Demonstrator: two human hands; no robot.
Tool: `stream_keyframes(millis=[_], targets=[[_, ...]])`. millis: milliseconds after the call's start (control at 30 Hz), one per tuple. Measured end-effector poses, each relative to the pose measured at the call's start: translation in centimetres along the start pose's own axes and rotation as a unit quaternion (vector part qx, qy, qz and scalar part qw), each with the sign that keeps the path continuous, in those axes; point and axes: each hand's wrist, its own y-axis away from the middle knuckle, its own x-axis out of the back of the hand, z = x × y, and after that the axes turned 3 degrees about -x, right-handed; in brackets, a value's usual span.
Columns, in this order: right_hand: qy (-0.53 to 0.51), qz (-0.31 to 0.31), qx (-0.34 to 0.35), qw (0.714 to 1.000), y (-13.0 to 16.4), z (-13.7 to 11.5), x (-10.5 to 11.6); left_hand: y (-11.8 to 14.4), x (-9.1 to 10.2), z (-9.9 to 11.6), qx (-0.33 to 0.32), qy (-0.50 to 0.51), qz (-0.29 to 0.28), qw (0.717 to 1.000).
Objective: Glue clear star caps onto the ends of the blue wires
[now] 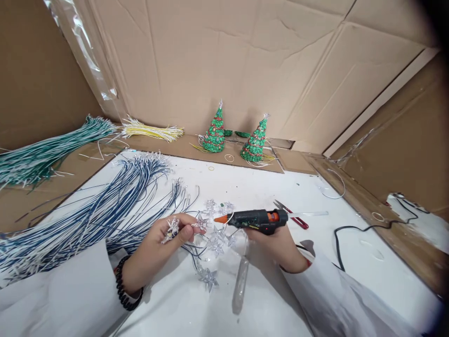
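My right hand (270,241) is wrapped round a black hot glue gun (256,219), its orange nozzle pointing left and a clear glue stick (308,214) sticking out at the back. Close to the nozzle tip, my left hand (171,236) pinches a clear plastic star (201,223) between thumb and finger. More clear star pieces (171,229) are tucked in that palm. Several loose clear stars (215,241) lie on the white table around and below the nozzle, one star (209,279) nearer to me with blue wire beside it.
Bundles of blue and white wires (105,196) spread over the left side. Green wires (52,150) and yellow wires (154,130) lie behind on cardboard. Two small green trees (214,133) stand at the back. Red-handled snips (296,219) and a black cord (338,243) are to the right.
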Motion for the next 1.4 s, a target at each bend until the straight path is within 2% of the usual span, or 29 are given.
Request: stream_keyframes(millis=[500, 633, 833, 1167, 1400], targets=[[0.013, -0.009, 0.014, 1.000, 0.77, 0.87, 0.07, 0.11, -0.02, -0.20, 0.009, 0.012, -0.003, 1.000], [0.018, -0.031, 0.012, 0.999, 0.69, 0.83, 0.05, 0.06, -0.18, 0.02, -0.015, -0.004, -0.019, 1.000], [0.020, -0.025, 0.014, 0.999, 0.73, 0.97, 0.04, -0.04, -0.21, 0.38, -0.044, -0.033, -0.067, 0.996], [0.011, -0.058, 0.016, 0.998, 0.83, 0.80, 0.14, -0.13, -0.11, 0.15, -0.072, -0.052, -0.067, 0.994], [0.003, -0.064, 0.020, 0.998, 0.93, 0.82, 0.15, -0.18, -0.06, 0.07, -0.064, -0.047, -0.064, 0.995]])
